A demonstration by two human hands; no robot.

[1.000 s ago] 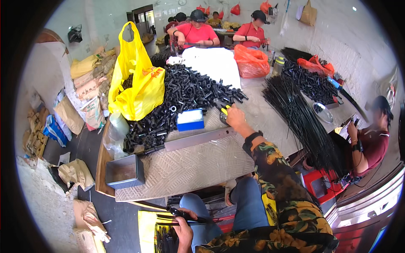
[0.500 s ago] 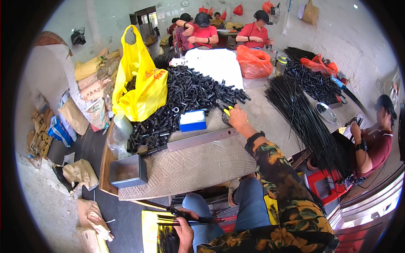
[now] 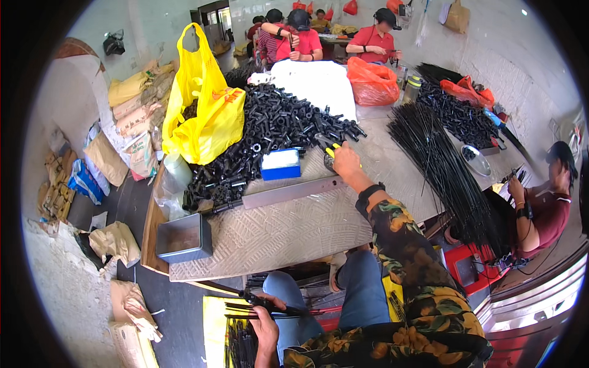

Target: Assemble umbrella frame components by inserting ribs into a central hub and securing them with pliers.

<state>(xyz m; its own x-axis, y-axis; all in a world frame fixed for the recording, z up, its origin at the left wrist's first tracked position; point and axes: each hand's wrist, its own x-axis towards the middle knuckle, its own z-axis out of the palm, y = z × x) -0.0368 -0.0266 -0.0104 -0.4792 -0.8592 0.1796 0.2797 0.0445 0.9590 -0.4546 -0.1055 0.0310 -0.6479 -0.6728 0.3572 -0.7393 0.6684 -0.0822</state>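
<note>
In my left hand, low in front of my knees, the fingers are wrapped round several thin black rods with a thicker black end. Out over the table, my right hand grips a pair of pliers by the yellow handles, the jaws toward the pile. Just beyond them spreads a large heap of black tube-like parts. A small blue box with a whitish top sits to the left of the pliers. Between box and table edge lies a long flat metal bar.
A yellow bag stands left on the table, a grey open box at its near left corner. Long black rods lie to the right. Below my left hand, more rods rest on yellow material. A co-worker sits at right.
The view has shifted slightly, moving the table up in the picture. My right hand stays near the pile with the pliers; my left keeps its hold on the rods. A far co-worker has moved an arm.
</note>
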